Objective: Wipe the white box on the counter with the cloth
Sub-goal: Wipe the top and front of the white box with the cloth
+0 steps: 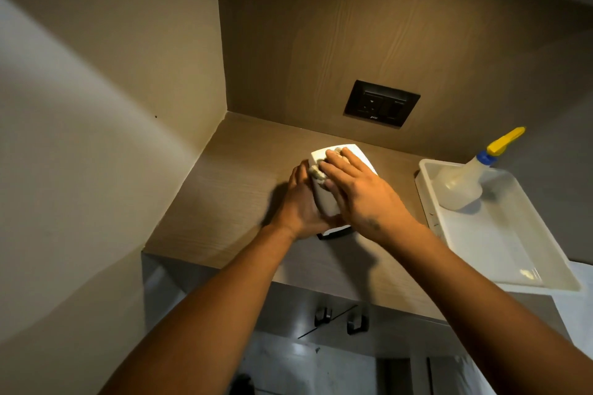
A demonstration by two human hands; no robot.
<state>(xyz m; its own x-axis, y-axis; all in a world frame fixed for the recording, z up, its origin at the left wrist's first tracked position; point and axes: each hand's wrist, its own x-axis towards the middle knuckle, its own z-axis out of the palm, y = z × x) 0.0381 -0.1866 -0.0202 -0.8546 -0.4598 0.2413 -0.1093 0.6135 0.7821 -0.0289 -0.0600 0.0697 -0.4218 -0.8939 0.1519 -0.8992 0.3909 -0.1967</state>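
Both hands were on the white box [324, 199], which stood on the wooden counter [224, 189] near the corner.

The left hand [300, 202] gripped the box's left side, fingers curled around it. The right hand [359, 189] lay flat across the top, fingers [340, 167] nearly straight and close together, pressing the pale cloth [317, 174] against the box. To the right a spray bottle [465, 179] stood in a white tray [545, 279].
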